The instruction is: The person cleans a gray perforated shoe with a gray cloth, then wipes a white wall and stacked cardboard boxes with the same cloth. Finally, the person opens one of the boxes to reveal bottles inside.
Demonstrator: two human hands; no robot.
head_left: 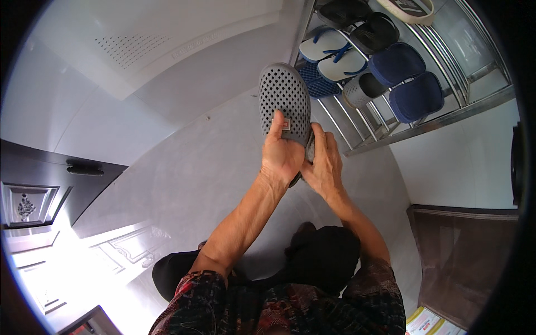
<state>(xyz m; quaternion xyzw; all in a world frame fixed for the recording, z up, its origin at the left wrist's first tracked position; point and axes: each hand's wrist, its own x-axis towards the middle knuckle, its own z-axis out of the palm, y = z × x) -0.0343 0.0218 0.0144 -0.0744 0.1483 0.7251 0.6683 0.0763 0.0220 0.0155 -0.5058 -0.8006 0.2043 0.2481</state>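
so I've got both hands, left (pixel 281 156) and right (pixel 324 164), gripping a grey perforated clog (pixel 285 100); metal shoe rack (pixel 391 120) just beside it

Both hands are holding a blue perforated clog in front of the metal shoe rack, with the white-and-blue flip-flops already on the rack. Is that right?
Not quite: the perforated clog is grey, not blue. The head view shows the left hand and the right hand both gripping it in front of the metal shoe rack, where the white-and-blue flip-flops already sit.
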